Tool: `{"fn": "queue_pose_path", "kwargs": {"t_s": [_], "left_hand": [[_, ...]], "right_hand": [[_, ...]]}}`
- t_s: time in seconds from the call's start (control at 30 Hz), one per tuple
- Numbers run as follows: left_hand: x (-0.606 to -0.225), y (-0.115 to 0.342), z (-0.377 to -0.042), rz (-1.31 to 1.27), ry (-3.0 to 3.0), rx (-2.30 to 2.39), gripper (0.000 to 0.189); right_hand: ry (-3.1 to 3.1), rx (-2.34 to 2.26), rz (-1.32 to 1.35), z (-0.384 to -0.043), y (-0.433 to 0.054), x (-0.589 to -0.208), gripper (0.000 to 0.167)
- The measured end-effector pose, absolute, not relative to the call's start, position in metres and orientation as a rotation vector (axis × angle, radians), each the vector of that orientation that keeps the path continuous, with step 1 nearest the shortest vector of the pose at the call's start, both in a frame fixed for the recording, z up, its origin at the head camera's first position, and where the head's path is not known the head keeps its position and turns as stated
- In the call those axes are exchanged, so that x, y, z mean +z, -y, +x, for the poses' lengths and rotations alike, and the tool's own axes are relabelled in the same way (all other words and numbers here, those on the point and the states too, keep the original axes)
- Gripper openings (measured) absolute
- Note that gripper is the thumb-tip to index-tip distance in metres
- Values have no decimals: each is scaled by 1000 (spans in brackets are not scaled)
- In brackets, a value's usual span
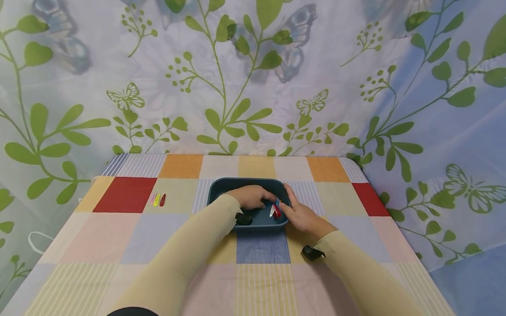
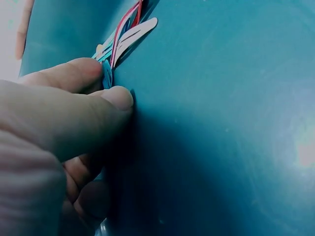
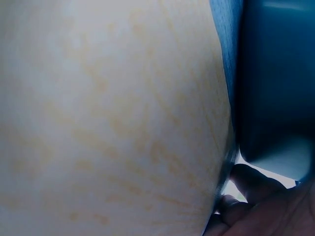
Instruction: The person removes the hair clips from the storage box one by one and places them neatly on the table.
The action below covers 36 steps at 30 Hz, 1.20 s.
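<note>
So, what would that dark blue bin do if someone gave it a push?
The bin would probably slide rather than tip, since it looks low and wide. Its smooth, evenly shaped walls suggest it is fairly stiff. The hair clips inside look small and thin, so they likely add little weight.

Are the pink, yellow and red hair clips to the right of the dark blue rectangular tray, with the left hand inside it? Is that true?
No, the head view shows the pink, yellow and red teardrop-shaped hair clips to the left of the dark blue rectangular tray. The left hand is inside it.
</note>
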State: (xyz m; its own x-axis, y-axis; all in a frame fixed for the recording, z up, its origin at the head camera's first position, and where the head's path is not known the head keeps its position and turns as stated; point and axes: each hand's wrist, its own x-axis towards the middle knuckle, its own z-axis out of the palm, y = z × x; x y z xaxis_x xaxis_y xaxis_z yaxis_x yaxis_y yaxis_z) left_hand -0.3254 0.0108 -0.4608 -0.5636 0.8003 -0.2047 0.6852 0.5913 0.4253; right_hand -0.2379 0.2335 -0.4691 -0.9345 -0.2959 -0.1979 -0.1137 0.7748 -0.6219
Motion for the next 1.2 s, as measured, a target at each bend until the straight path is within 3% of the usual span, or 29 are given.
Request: {"fn": "queue_pose_path", "kwargs": {"t_s": [0.4,1.2], "left_hand": [[-466,-8,-328,1111,-2516,530,42],[-469,-10,-330,1170,-2470,526,37]], "right_hand": [[-2679,-903,-298,-238,-233,-468,75],[-2664,-905,-338,-238,-236,-468,73]]}}
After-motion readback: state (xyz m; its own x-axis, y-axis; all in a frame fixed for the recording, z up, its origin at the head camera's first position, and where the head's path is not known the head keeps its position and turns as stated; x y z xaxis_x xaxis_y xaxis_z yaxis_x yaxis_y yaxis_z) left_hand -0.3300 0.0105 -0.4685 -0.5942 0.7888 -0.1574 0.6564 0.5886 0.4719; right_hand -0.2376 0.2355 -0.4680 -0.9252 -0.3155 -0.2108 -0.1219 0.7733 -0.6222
